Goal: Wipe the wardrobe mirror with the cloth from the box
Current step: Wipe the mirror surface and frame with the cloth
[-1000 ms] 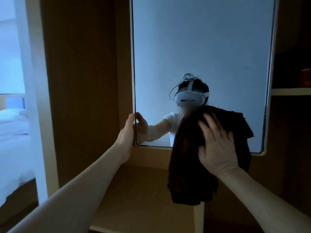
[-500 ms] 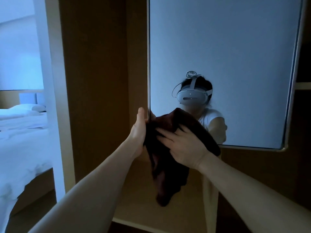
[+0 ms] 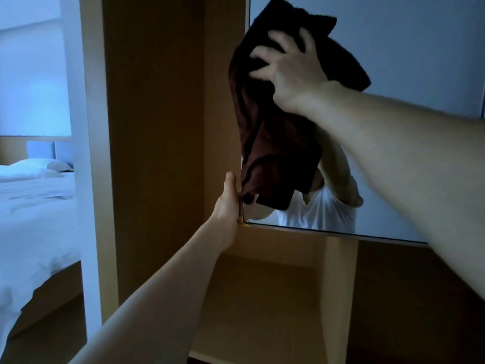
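- One view only: head-worn wide-angle camera, looking forward and slightly down along both outstretched arms.
- Faces the wardrobe mirror (image 3: 393, 101) close up and a little from the left; glass fills the upper right, its lower edge slanting down to the right.
- Both hands are near the lens: left hand (image 3: 229, 203) at the mirror's lower left corner, right hand (image 3: 291, 72) higher, flat on the cloth (image 3: 273, 143) against the glass.
- Right forearm looms large at the right edge, very near the camera.
- Wardrobe (image 3: 157, 127) panel stands centre-left; open shelf space below the mirror.
- Far left edge takes in a bed (image 3: 34, 206), well back.
- No second view, so no shared part.
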The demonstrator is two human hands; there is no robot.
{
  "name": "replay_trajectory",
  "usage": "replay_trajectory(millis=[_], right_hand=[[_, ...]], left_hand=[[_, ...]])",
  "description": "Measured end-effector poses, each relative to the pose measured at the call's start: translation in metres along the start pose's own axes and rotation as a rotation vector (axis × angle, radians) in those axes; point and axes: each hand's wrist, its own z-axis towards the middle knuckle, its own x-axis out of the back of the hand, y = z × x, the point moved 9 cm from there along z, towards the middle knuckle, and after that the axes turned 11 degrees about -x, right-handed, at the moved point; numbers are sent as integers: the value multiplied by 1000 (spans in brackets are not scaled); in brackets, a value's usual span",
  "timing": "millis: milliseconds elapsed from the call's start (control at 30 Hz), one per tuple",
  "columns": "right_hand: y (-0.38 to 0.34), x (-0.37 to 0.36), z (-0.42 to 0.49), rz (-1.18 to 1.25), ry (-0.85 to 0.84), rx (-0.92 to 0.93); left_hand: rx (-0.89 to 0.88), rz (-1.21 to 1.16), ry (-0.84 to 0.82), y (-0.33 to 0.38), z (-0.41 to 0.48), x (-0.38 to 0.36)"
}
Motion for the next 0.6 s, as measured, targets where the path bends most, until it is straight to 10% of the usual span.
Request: replay_trajectory(millis=[233,600], right_hand=[[-36,-49,-85,43,100,-40],[-36,-54,-108,-14,-132,403]], left_hand=[[93,-222,-51,-3,-10,3],[96,-70,-20,-2,-12,1]])
